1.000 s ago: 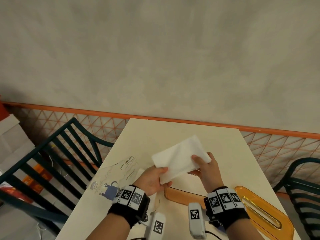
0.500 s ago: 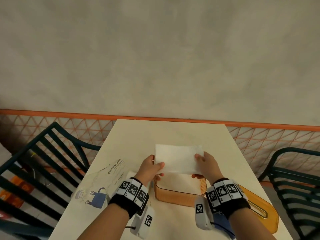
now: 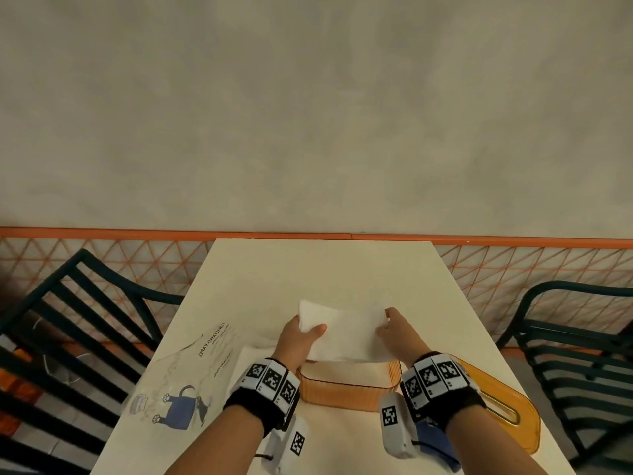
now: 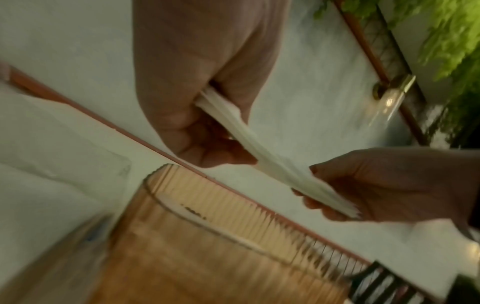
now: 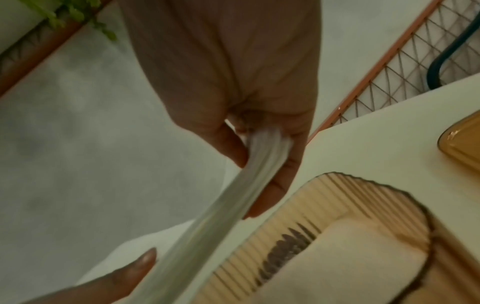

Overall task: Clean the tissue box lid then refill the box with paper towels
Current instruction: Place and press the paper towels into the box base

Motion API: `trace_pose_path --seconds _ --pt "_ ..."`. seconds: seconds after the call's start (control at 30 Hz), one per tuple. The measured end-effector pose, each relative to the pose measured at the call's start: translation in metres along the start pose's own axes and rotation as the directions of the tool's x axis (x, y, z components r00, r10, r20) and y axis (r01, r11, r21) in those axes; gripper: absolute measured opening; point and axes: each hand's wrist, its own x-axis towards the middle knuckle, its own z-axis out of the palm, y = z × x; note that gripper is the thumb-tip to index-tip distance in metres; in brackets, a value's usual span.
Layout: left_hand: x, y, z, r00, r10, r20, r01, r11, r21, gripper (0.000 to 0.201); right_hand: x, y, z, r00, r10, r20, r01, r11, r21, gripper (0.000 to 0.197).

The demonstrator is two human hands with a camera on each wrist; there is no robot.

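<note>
white paper towels (image 3: 346, 332), a folded stack, hang above the far rim of the amber ribbed tissue box (image 3: 346, 389), pinched at one end by the left hand (image 3: 299, 341) and at the other by the right hand (image 3: 397, 334). the box's right end is hidden behind the right wrist. its lid (image 3: 513, 406) lies right of the box, partly covered by that arm. both wrist views are blurred.

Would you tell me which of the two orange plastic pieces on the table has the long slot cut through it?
The flat lid lying right of the right hand has the slot; the ribbed tissue box, below the held paper towels, is an open tub.
</note>
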Motion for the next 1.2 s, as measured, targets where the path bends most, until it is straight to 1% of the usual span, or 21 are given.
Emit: trace_pose_path --seconds 0.07,0.17,0.23,0.3,0.33,0.4,0.53,0.6,0.67,0.7,0.73,0.77,0.8,0.83,0.87,0.93,1.0,1.07,1.13,1.17,1.2 --pt "0.008 -0.010 0.000 0.999 0.044 -0.029 -0.035 0.968 0.248 0.039 0.004 0.006 0.003 0.999 0.038 -0.034 -0.041 0.994 -0.106 0.029" --pt "0.013 -0.019 0.004 0.999 0.034 -0.007 -0.025 0.860 0.509 0.037 0.009 0.016 0.013 0.996 0.070 -0.049 -0.080 0.965 -0.249 0.026" --pt "0.015 -0.017 0.009 0.998 0.058 0.027 -0.062 0.735 0.675 0.046 0.011 0.021 0.020 0.994 0.101 -0.045 -0.110 0.938 -0.329 0.027" --pt "0.013 -0.018 0.014 0.991 0.109 0.079 -0.128 0.569 0.812 0.063 0.012 0.026 0.026 0.990 0.137 -0.031 -0.138 0.905 -0.402 0.030" --pt "0.012 -0.020 0.018 0.985 0.137 0.104 -0.159 0.503 0.850 0.071 0.012 0.027 0.028 0.988 0.152 -0.027 -0.149 0.890 -0.431 0.032" --pt "0.009 -0.024 0.023 0.977 0.172 0.127 -0.190 0.428 0.884 0.080 0.014 0.028 0.030 0.986 0.165 -0.017 -0.153 0.870 -0.468 0.033" --pt "0.008 -0.024 0.026 0.975 0.175 0.135 -0.191 0.362 0.912 0.081 0.017 0.025 0.031 0.989 0.150 -0.009 -0.134 0.854 -0.502 0.034" --pt "0.007 -0.022 0.027 0.971 0.175 0.164 -0.209 0.277 0.938 0.083 0.017 0.025 0.032 0.991 0.131 -0.011 -0.117 0.848 -0.516 0.034" --pt "0.009 -0.023 0.026 0.955 0.205 0.213 -0.255 0.206 0.945 0.083 0.017 0.026 0.034 0.994 0.112 -0.006 -0.098 0.842 -0.530 0.034" --pt "0.011 -0.024 0.025 0.938 0.219 0.269 -0.309 0.172 0.936 0.077 0.017 0.027 0.035 0.995 0.103 -0.008 -0.092 0.841 -0.533 0.034" --pt "0.012 -0.025 0.024 0.913 0.209 0.351 -0.380 0.124 0.917 0.066 0.017 0.028 0.036 0.995 0.094 -0.015 -0.088 0.842 -0.532 0.033" --pt "0.013 -0.025 0.024 0.884 0.175 0.433 -0.448 0.058 0.892 0.050 0.017 0.028 0.036 0.996 0.084 -0.020 -0.082 0.843 -0.532 0.033" --pt "0.014 -0.025 0.022 0.860 0.138 0.491 -0.496 0.001 0.868 0.035 0.016 0.028 0.037 0.997 0.074 -0.020 -0.073 0.842 -0.534 0.033" --pt "0.016 -0.025 0.021 0.848 0.112 0.518 -0.518 -0.031 0.855 0.026 0.016 0.028 0.037 0.998 0.067 -0.018 -0.066 0.840 -0.538 0.032" --pt "0.017 -0.025 0.020 0.846 0.093 0.525 -0.522 -0.053 0.851 0.024 0.014 0.028 0.036 0.998 0.058 -0.016 -0.057 0.836 -0.545 0.032" --pt "0.020 -0.024 0.019 0.857 0.042 0.514 -0.508 -0.095 0.856 0.031 0.013 0.029 0.036 0.999 0.032 -0.015 -0.035 0.827 -0.561 0.030" --pt "0.022 -0.022 0.018 0.861 -0.008 0.508 -0.505 -0.116 0.855 0.039 0.009 0.029 0.038 1.000 -0.011 -0.020 -0.003 0.813 -0.582 0.028" --pt "0.024 -0.019 0.017 0.860 -0.049 0.508 -0.510 -0.123 0.851 0.047 0.001 0.027 0.040 0.994 -0.101 -0.030 0.058 0.766 -0.640 0.034" --pt "0.026 -0.017 0.015 0.862 -0.093 0.499 -0.507 -0.112 0.855 0.055 -0.002 0.028 0.043 0.971 -0.233 0.044 0.192 0.659 -0.728 0.044" --pt "0.026 -0.016 0.015 0.865 -0.114 0.489 -0.500 -0.104 0.860 0.058 -0.001 0.030 0.045 0.961 -0.255 0.111 0.250 0.620 -0.744 0.046" --pt "0.026 -0.016 0.015 0.868 -0.130 0.480 -0.492 -0.096 0.865 0.060 0.001 0.033 0.046 0.958 -0.230 0.172 0.279 0.604 -0.746 0.048"
